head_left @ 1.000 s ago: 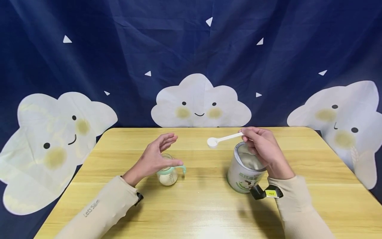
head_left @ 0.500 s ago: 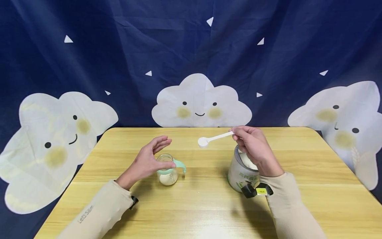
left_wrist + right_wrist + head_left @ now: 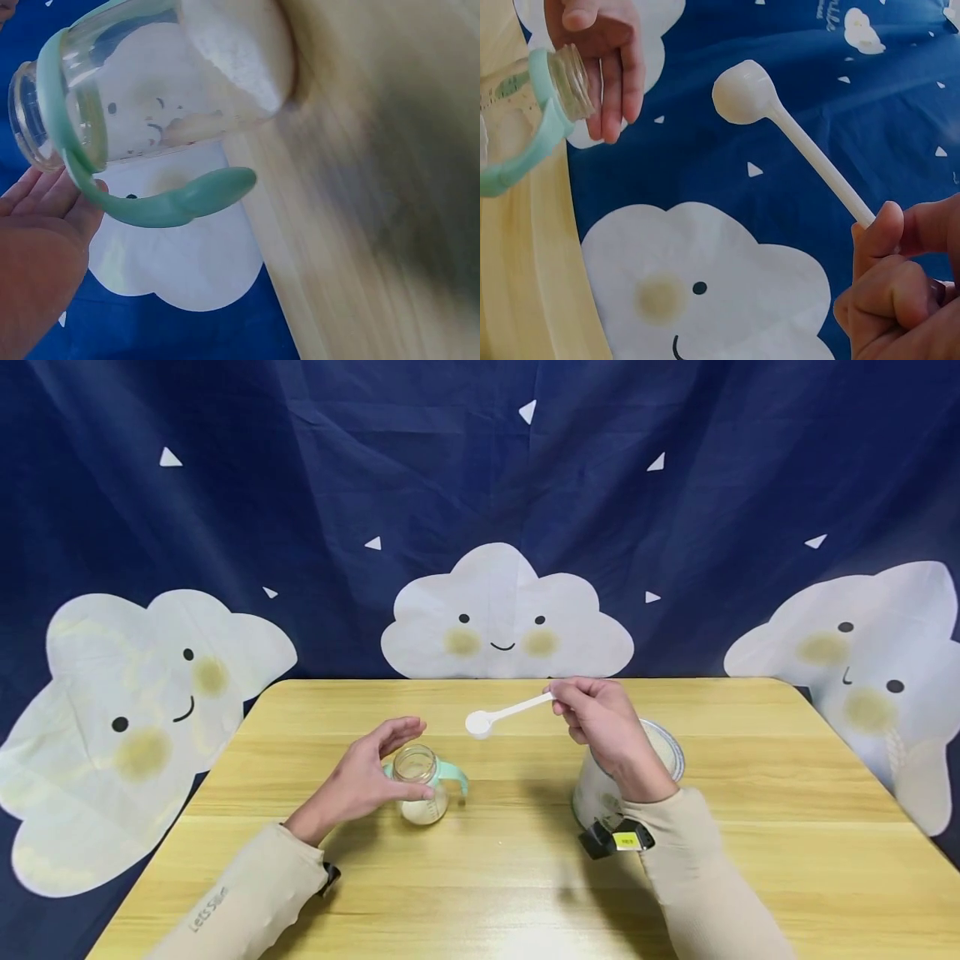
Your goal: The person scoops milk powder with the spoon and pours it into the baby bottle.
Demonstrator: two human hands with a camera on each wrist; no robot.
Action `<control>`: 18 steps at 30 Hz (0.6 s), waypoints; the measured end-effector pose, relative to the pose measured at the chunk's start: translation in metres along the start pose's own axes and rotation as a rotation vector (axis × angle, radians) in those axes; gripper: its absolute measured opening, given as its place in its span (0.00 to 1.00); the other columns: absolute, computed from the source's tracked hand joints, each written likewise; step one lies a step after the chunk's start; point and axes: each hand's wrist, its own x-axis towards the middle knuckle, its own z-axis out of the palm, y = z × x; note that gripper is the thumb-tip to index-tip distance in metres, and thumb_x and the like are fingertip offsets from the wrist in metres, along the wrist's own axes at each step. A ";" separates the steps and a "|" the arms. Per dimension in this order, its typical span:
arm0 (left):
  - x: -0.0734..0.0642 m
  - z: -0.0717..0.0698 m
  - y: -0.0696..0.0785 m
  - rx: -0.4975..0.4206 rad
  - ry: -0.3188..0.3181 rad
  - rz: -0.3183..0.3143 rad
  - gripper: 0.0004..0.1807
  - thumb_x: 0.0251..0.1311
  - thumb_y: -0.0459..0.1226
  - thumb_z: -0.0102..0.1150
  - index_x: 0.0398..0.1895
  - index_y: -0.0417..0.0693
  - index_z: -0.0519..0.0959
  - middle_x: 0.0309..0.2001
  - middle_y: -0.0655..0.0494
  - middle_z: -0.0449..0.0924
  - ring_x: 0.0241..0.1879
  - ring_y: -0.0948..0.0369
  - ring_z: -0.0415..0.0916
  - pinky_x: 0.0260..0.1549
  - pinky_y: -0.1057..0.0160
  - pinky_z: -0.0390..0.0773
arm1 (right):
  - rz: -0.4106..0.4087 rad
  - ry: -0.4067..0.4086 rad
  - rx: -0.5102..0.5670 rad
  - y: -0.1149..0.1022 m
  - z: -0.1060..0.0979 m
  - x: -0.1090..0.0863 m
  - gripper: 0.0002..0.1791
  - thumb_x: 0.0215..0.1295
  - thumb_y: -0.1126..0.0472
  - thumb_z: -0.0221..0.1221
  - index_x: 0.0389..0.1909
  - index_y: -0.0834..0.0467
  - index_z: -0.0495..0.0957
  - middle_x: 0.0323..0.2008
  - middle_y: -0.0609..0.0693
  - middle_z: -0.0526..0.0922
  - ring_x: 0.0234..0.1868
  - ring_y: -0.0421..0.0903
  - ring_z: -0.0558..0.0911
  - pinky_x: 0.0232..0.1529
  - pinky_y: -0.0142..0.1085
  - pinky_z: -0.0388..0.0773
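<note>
In the head view a clear baby bottle with mint-green handles stands upright, uncapped, on the table. White powder fills its lower part, as the left wrist view shows. My left hand curves loosely beside the bottle, fingers extended behind it and thumb in front. Between thumb and fingers, my right hand pinches the handle end of a white measuring scoop. The scoop's bowl is held level in the air, to the right of the bottle and higher than its mouth. White powder shows inside the bowl.
An open milk powder tin stands at the right, partly hidden by my right hand and wrist. The wooden table reaches back to a dark blue curtain printed with smiling clouds.
My right hand has carried the scoop leftward from over the tin towards the bottle. My left hand has drawn slightly left and lower, uncovering the bottle's mouth. The bottle stays in place.
</note>
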 end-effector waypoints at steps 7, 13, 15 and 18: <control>-0.002 0.003 -0.007 0.014 -0.002 -0.008 0.50 0.38 0.36 0.84 0.67 0.36 0.68 0.64 0.43 0.74 0.66 0.49 0.69 0.66 0.51 0.66 | -0.006 -0.009 -0.013 0.005 0.014 0.003 0.10 0.71 0.67 0.53 0.39 0.71 0.78 0.19 0.45 0.74 0.17 0.35 0.61 0.15 0.25 0.51; -0.004 0.006 -0.012 0.035 0.005 -0.019 0.49 0.37 0.37 0.85 0.66 0.38 0.70 0.63 0.48 0.76 0.64 0.51 0.72 0.63 0.54 0.70 | 0.015 -0.022 -0.005 0.012 0.027 0.005 0.10 0.71 0.67 0.52 0.39 0.71 0.79 0.20 0.45 0.74 0.15 0.35 0.58 0.15 0.25 0.50; -0.004 0.007 -0.014 0.051 0.012 -0.017 0.49 0.36 0.38 0.85 0.66 0.40 0.71 0.62 0.49 0.77 0.63 0.51 0.73 0.62 0.55 0.71 | 0.025 -0.028 -0.004 0.014 0.031 0.005 0.10 0.71 0.67 0.52 0.40 0.71 0.79 0.20 0.45 0.74 0.14 0.35 0.57 0.15 0.25 0.50; -0.005 0.007 -0.017 0.065 0.021 -0.016 0.47 0.36 0.39 0.85 0.65 0.41 0.72 0.61 0.49 0.77 0.61 0.52 0.74 0.60 0.54 0.73 | 0.039 -0.024 -0.007 0.016 0.037 0.005 0.10 0.71 0.67 0.52 0.41 0.71 0.79 0.20 0.45 0.74 0.13 0.35 0.56 0.15 0.25 0.50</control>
